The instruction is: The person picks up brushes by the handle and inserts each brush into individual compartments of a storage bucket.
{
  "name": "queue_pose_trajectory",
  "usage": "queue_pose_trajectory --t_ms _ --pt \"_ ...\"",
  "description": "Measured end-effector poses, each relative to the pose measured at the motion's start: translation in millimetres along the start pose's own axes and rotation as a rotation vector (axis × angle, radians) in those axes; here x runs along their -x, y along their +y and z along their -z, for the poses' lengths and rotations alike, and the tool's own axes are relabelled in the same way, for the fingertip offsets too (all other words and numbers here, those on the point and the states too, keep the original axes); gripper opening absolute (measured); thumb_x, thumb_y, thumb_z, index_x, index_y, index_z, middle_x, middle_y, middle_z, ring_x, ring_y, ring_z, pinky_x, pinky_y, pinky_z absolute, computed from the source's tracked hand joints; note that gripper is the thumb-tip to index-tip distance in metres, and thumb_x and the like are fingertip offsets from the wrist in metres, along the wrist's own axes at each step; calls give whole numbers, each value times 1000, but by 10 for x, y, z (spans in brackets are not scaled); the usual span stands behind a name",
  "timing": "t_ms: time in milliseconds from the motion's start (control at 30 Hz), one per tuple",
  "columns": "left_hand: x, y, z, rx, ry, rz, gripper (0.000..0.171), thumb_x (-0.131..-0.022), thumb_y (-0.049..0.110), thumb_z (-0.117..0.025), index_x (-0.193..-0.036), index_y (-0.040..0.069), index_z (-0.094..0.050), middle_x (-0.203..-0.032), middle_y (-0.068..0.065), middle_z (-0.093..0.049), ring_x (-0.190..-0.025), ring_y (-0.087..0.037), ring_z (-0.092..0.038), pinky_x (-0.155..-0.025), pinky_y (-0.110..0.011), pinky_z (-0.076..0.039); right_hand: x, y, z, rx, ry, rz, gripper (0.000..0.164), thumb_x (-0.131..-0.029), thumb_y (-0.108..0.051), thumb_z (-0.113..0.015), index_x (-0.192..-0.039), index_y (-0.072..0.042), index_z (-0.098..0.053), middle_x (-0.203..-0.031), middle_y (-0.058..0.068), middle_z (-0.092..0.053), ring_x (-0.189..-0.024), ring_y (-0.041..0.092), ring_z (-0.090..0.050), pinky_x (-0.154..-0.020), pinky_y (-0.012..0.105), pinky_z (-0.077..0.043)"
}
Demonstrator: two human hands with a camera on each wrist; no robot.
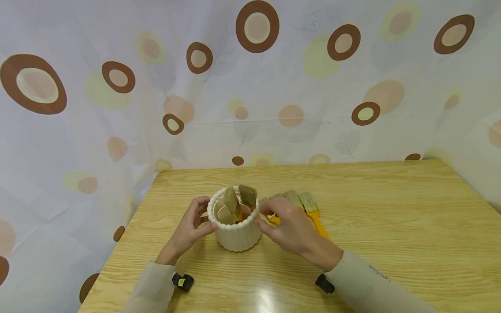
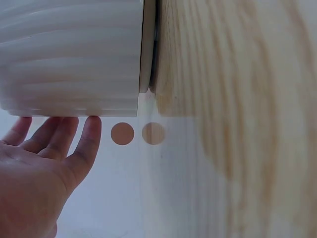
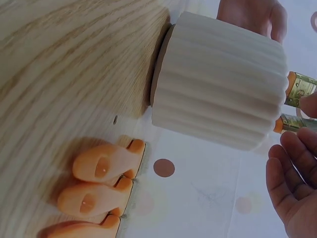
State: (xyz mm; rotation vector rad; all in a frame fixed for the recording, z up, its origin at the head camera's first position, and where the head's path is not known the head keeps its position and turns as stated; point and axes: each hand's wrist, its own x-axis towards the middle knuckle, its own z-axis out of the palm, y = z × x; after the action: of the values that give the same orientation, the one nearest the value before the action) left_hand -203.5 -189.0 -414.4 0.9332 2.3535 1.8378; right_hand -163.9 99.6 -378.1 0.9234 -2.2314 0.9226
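Note:
A cream ribbed pot (image 1: 238, 240) with a beaded rim and inner dividers stands upright on the table. Two paintbrushes (image 1: 248, 194) are in it, bristles up. My left hand (image 1: 191, 227) holds the pot's left side, thumb near the front rim; fingertips (image 2: 91, 124) touch its wall in the left wrist view. My right hand (image 1: 291, 224) is at the pot's right rim, fingers loosely bent, with nothing seen in its grasp. In the right wrist view its thumb overlaps a brush ferrule (image 3: 302, 90); whether they touch, I cannot tell.
Several paintbrushes (image 1: 312, 208) with orange handles lie side by side right of the pot, partly hidden by the right hand. The wooden table (image 1: 391, 226) meets a patterned cloth (image 1: 274, 87) at its back edge.

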Motion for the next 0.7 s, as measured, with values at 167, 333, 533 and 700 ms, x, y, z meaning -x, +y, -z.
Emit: queue_pose_trajectory --t_ms 167,333,533,700 --pt "1 10 -2 2 -5 12 58 -88 4 -64 -138 3 -35 -136 -15 -46 -125 -29 -43 -96 -44 -42 15 28 40 13 -11 -27 16 -81 -18 -77 -88 -12 -65 -85 -4 -62 -79 10 -59 -67 31 -53" --pt "-2 17 -6 9 -6 3 57 -88 3 -63 -137 2 -35 -136 -16 -45 -125 -30 -43 -97 -41 -42 34 54 89 27 -8 -54 16 -80 -17 -77 -89 -13 -65 -85 -3 -63 -78 13 -60 -66 31 -52" --pt "-6 4 -6 65 -31 -33 50 -92 0 -54 -137 -1 -32 -138 -20 -40 -125 -28 -42 -99 -41 -41 68 110 127 30 11 -46 18 -79 -13 -78 -91 -11 -65 -85 -1 -63 -77 13 -59 -65 30 -52" --pt "-3 -4 1 63 -21 -33 47 -94 0 -51 -137 -1 -33 -138 -20 -41 -125 -26 -42 -99 -38 -40 81 164 178 35 11 -68 18 -79 -14 -78 -91 -13 -65 -86 -3 -63 -78 14 -59 -65 31 -51"
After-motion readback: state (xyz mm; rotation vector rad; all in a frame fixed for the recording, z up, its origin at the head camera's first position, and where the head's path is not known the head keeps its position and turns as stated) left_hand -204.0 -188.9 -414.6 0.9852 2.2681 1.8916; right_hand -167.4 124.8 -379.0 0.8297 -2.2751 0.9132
